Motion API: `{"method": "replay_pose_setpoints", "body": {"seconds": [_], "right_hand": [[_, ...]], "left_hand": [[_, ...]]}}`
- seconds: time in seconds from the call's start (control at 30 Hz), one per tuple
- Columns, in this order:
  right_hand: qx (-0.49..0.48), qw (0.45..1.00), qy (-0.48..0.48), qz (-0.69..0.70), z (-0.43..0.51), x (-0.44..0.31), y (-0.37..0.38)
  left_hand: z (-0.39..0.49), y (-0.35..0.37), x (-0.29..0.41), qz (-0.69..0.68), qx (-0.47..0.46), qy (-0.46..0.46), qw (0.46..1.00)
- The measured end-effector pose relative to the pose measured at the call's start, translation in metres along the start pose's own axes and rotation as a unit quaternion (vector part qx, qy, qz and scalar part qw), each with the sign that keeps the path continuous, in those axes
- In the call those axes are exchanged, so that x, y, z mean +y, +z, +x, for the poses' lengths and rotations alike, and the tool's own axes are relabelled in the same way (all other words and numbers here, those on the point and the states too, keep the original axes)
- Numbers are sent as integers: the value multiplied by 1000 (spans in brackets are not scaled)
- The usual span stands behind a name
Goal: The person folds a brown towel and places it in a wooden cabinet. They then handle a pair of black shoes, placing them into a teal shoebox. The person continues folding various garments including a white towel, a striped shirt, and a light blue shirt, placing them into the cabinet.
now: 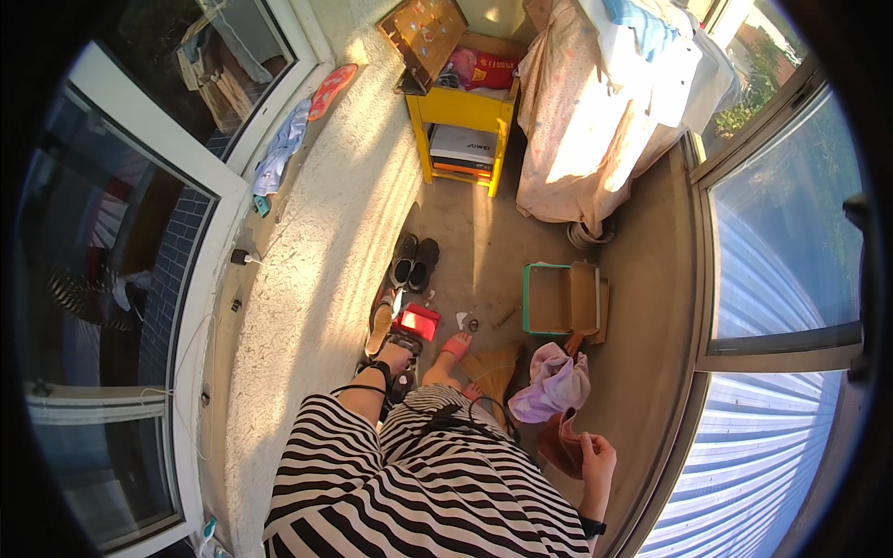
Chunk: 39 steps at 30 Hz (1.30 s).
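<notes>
My right hand pinches the edge of a reddish-brown piece of soft material, cloth or leather, which hangs beside my right leg. Just above it, a crumpled lilac and white cloth lies near the wall. My left hand reaches down among dark footwear at the foot of the white wall; its fingers are partly hidden, so any grip is unclear. Beyond that hand are a small red box and a tan-soled shoe. A pair of black shoes stands farther along the wall.
A straw broom lies by my feet. An open green-edged cardboard box sits by the right wall. Ahead stand a yellow cabinet with its lid raised and a cloth-covered pile. Windows line both sides; a loose white cable hangs at left.
</notes>
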State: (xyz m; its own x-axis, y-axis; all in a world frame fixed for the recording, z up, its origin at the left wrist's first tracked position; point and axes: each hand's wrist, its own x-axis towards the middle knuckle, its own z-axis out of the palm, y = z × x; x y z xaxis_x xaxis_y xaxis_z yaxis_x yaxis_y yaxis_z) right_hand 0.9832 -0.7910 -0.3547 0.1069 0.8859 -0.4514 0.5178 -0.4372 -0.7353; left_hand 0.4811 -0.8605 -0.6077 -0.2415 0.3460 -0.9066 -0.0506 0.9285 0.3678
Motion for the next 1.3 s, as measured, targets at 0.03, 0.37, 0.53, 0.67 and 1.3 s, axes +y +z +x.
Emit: {"method": "replay_pose_setpoints", "body": {"seconds": [0.03, 0.37, 0.53, 0.67, 1.3], "right_hand": [[-5, 1000, -10, 2, 1, -1, -1], [-45, 998, -44, 31, -13, 9, 0], [-49, 996, -58, 46, -15, 13, -5], [-53, 990, -62, 114, -14, -11, -11], [-108, 951, -232, 174, 0, -175, 3]], "left_hand": [[1, 2, 7, -71, 21, -4, 997], [13, -2, 109, -284, 14, 152, 947], [-63, 43, 106, -207, -54, 197, 957], [-137, 89, 116, -115, -193, 253, 941], [-276, 131, 183, 155, -98, 668, 721]]}}
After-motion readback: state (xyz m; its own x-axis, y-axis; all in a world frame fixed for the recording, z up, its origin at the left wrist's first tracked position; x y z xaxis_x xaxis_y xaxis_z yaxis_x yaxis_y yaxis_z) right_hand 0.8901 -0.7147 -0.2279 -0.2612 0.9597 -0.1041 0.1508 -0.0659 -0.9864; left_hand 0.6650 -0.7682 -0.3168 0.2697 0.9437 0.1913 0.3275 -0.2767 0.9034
